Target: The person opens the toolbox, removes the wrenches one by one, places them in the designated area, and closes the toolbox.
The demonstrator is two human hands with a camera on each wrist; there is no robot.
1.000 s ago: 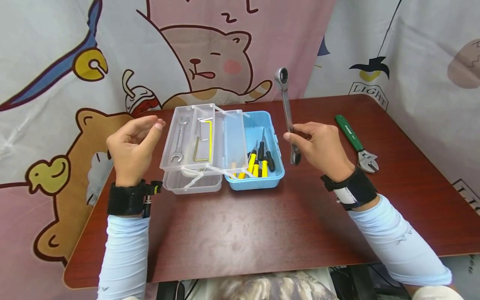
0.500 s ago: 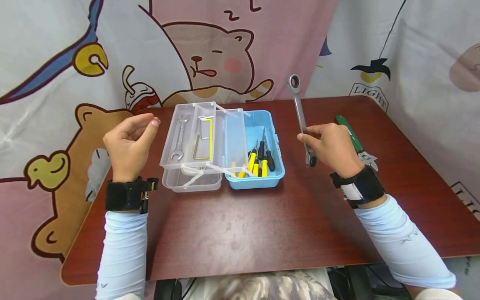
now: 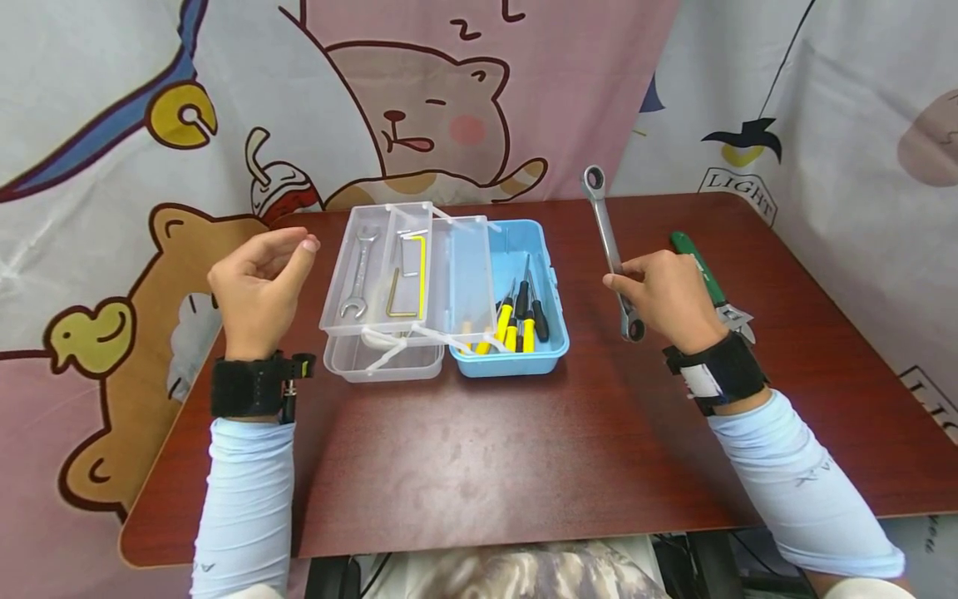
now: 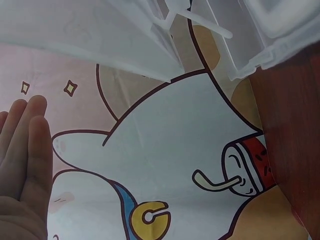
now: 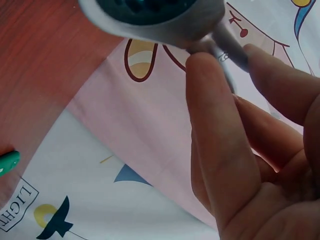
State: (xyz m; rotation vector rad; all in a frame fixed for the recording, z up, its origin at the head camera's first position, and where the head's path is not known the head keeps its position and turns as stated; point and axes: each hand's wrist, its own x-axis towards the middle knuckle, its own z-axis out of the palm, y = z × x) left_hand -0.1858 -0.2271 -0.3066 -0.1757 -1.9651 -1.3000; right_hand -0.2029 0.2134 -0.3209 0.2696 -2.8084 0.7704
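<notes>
A silver double-ended ring wrench (image 3: 606,225) is pinched between the thumb and fingers of my right hand (image 3: 671,298), held tilted above the table right of the toolbox. One ring end of the wrench (image 5: 160,27) looms close in the right wrist view. My left hand (image 3: 258,291) hovers left of the toolbox, fingers loosely bent and holding nothing. The blue toolbox (image 3: 561,333) stands unfolded with several yellow and black screwdrivers (image 3: 528,333) inside. Its clear tray (image 3: 467,283) carries an open-end wrench (image 3: 362,270) and hex keys (image 3: 422,274), one of them yellow.
An adjustable wrench with a green handle (image 3: 699,268) lies on the table right of the right hand, its head partly hidden by the wrist. A lower clear compartment (image 3: 385,362) sits at the box's left. A printed cloth (image 3: 434,108) hangs behind the brown table (image 3: 449,474).
My right hand has carried the ring wrench to the right and slightly down, away from the toolbox. The left hand has shifted slightly left. Toolbox contents look the same.
</notes>
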